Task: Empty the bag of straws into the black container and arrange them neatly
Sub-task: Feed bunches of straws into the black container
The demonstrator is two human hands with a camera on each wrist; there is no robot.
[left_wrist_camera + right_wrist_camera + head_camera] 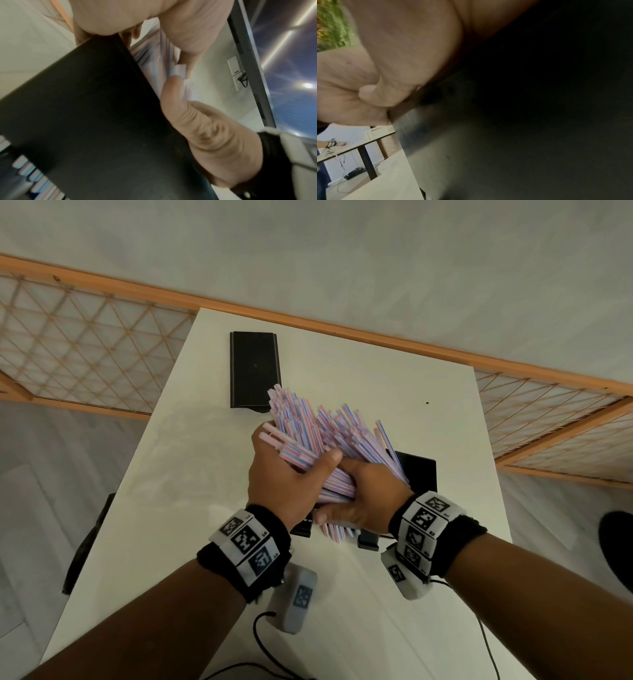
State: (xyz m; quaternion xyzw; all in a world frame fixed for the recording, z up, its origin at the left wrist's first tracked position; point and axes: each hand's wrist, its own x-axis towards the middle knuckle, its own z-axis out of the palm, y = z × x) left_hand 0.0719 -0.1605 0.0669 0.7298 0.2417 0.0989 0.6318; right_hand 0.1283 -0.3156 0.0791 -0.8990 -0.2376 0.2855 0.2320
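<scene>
A thick bundle of pink-and-blue striped straws [308, 426] fans out up and away from me in the head view. My left hand [294, 474] grips it from the left, thumb across the top. Right beside it, my right hand [359, 501] is curled round the lower part of the same bundle. The black container [418, 470] sits under both hands, mostly hidden, with only its right side and near corners showing. In the left wrist view its black wall [94, 121] fills the middle, with straws [173, 70] behind it. The right wrist view is mostly dark palm and container.
A flat black lid-like piece [255, 369] lies on the far left part of the white table [394, 392]. A wooden lattice screen [85, 347] runs behind the table. Cables [260, 642] trail near the front edge, and a dark object [89, 542] hangs at the table's left edge.
</scene>
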